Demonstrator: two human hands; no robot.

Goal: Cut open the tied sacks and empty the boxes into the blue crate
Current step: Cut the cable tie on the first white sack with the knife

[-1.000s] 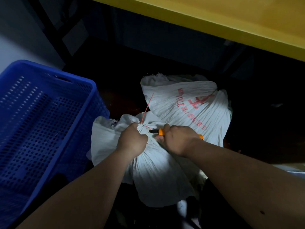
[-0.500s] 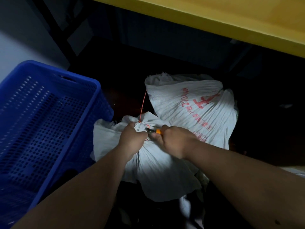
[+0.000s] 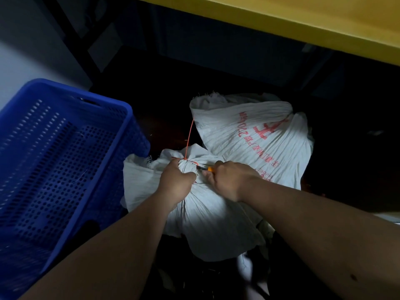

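A white woven sack (image 3: 207,224) lies in front of me, its neck bunched and tied with a thin red string (image 3: 189,137) that stands up from the knot. My left hand (image 3: 176,182) grips the gathered neck just below the tie. My right hand (image 3: 231,180) holds an orange-handled cutter (image 3: 205,168), its dark blade tip pointing at the tie. A second white sack (image 3: 255,139) with red print lies behind, to the right. The blue perforated crate (image 3: 121,109) stands at the left with nothing visible inside.
A yellow tabletop edge (image 3: 303,29) runs overhead across the top right. The floor under it is dark. A dark frame leg (image 3: 71,35) rises at the upper left beside a pale wall. Dark shapes lie below the sack near me.
My right hand has slid the cutter left, closer to the tied neck, so less of the orange handle shows. The red string now stands more upright. My left hand keeps its grip.
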